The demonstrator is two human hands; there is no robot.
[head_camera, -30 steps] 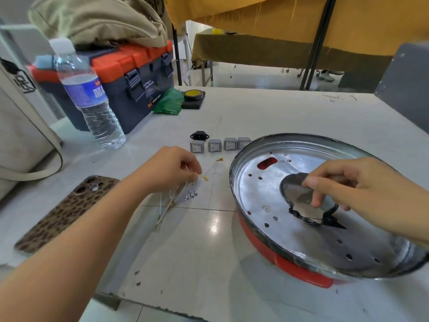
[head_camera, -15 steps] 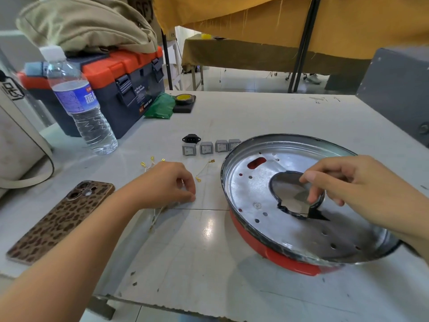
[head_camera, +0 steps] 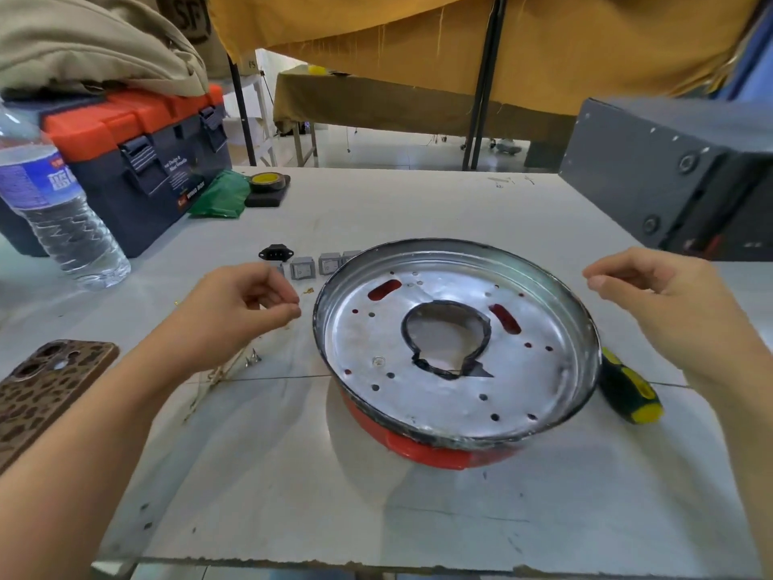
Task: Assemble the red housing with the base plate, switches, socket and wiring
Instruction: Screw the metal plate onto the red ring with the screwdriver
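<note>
Centrally, the red housing [head_camera: 435,452] sits on the table [head_camera: 376,508] with the silver base plate [head_camera: 456,391] resting in its top, its raised dark rim tilted up toward the far side. Open table runs below it to the chipped near edge at the bottom of the frame, and a bare strip lies between it and the left forearm. Close on its lower right lies a screwdriver [head_camera: 629,391], green-and-yellow handle almost touching the rim.

The left hand [head_camera: 234,316] hovers just left of the housing, fingers curled, thumb and forefinger pressed together — whether they pinch a wire I cannot tell. Under it thin wires [head_camera: 217,372] trail toward the lower left, with a few small screws [head_camera: 253,357] beside them. The right hand [head_camera: 665,303] is held up at the right of the housing, clear of it, fingers loosely curled and holding nothing.

Behind the left hand stand a black socket [head_camera: 275,254] and a row of grey switches [head_camera: 303,267], the last partly hidden by the rim.

At the left edge lies a leopard-print phone [head_camera: 46,391]; in the upper left stand a water bottle [head_camera: 54,215] and an orange-lidded toolbox [head_camera: 138,161] — a tape roll [head_camera: 270,182] and green bag [head_camera: 221,194] beside it. A grey box [head_camera: 677,177] crowds the upper right corner. Beyond, yellow cloth [head_camera: 523,43] hangs over a tiled floor.
</note>
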